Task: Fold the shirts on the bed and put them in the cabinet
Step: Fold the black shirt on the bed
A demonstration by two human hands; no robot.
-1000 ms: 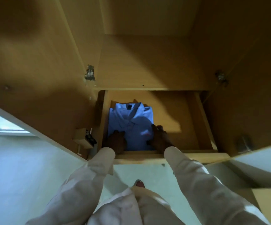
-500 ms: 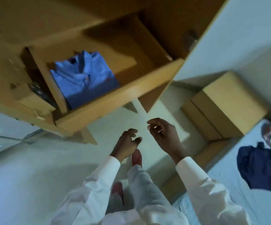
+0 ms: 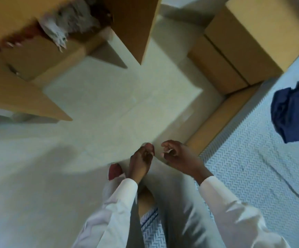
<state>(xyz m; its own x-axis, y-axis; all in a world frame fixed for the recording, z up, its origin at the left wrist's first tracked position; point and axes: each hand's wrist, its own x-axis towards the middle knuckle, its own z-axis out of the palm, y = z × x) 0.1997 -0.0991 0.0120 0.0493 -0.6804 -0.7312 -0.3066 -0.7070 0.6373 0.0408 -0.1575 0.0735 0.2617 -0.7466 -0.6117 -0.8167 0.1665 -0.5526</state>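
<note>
Cabinet [image 3: 37, 52] interior blurred, navy shirt [image 3: 295, 111] cut off by right edge

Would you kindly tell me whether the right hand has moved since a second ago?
Yes. The right hand has left the cabinet and drawn back towards the bed; it now hangs empty, fingers loosely curled, beside the bed frame.

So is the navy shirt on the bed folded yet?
Not folded: the navy shirt lies crumpled in a loose heap on the bed.
</note>
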